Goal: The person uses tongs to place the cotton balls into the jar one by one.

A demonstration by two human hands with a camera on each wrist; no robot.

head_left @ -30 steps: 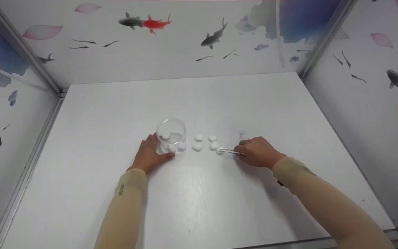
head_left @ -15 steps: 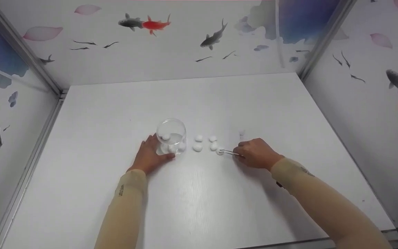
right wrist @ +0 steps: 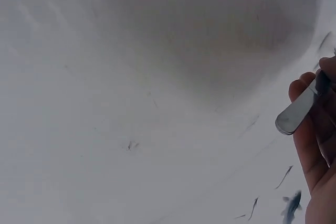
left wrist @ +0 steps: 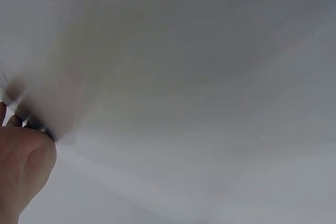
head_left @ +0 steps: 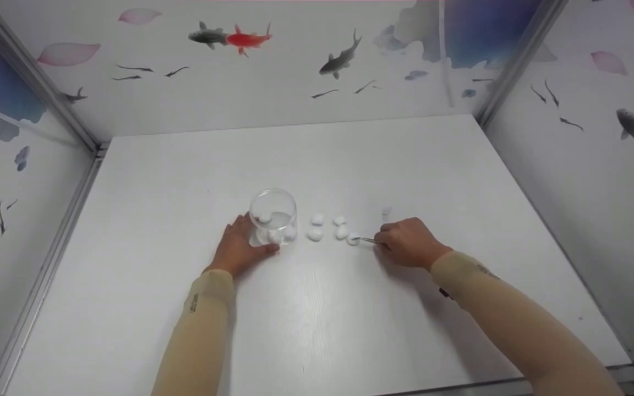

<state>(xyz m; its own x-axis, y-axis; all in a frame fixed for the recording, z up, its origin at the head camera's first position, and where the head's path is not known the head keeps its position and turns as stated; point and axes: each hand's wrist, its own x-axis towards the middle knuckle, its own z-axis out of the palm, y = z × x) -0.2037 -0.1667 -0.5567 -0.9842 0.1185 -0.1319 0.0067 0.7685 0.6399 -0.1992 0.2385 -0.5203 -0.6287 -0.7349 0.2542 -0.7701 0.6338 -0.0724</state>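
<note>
My left hand (head_left: 240, 247) holds a clear round jar (head_left: 294, 212) from its left side, the thumb at the front and the fingers behind. Several white cotton balls (head_left: 274, 236) lie inside the jar. More cotton balls (head_left: 315, 234) rest on the table to its right, roughly in two columns. With my right hand (head_left: 411, 242) I pinch metal tweezers (head_left: 371, 240), whose tips are together on the rightmost cotton ball (head_left: 353, 240). In the right wrist view the rounded end of the tweezers (right wrist: 295, 113) sticks out behind the fingers. The left wrist view catches only part of the hand (left wrist: 26, 156).
A small translucent item (head_left: 386, 211) lies behind my right hand, too faint to identify. The white table (head_left: 306, 319) is bordered by panels printed with fish (head_left: 340, 58) at the back and both sides.
The tweezer tips, spread apart at the cotton ball before, have come together on it. That ball has shifted very slightly to the right. My left hand and the jar stay put.
</note>
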